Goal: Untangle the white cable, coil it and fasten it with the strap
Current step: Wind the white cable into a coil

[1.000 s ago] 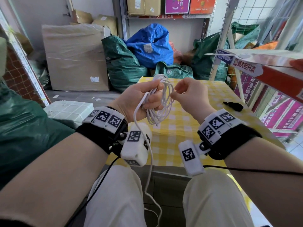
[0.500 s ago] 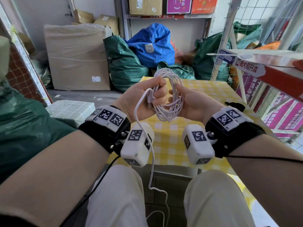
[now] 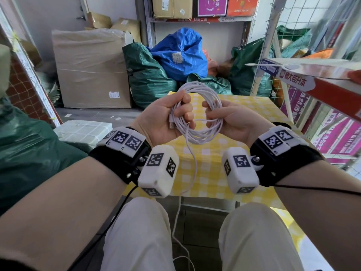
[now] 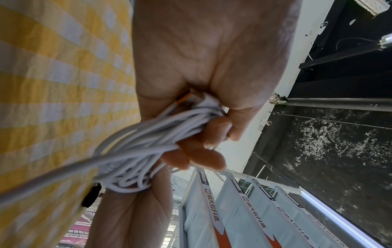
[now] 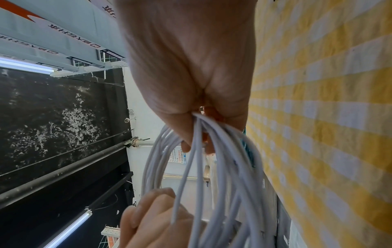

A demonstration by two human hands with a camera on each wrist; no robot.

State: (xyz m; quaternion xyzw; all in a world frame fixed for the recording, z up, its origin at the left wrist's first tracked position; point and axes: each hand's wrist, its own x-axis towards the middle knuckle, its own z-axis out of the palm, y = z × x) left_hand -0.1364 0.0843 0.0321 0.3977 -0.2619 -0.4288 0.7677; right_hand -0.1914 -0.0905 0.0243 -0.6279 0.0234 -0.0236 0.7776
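Observation:
The white cable [image 3: 199,88] is wound into a round coil of several loops, held upright above the yellow checked table [image 3: 211,173]. My left hand [image 3: 181,112] grips the coil's left side, with the USB plug [image 3: 172,124] lying against its palm. The coil's right side is gripped by my right hand [image 3: 211,114]. In the left wrist view the fingers [image 4: 201,151] curl round the bundled strands [image 4: 148,134]. In the right wrist view the loops [image 5: 212,167] run out of the curled fingers [image 5: 186,146]. A loose tail [image 3: 193,159] hangs from the coil down between my knees. A small black strap [image 4: 91,196] lies on the cloth.
A red and white shelf edge [image 3: 312,79] juts in at the right, level with my hands. A wire mesh rack [image 3: 293,26] stands behind it. Green sacks [image 3: 146,75], a blue sack [image 3: 181,53] and a large wrapped box [image 3: 89,69] crowd the floor beyond the table.
The right hand stopped pinching one strand and turned palm up to take the coil's right side. The coil has spread from a narrow bundle into a round loop facing me. More tail is wound in.

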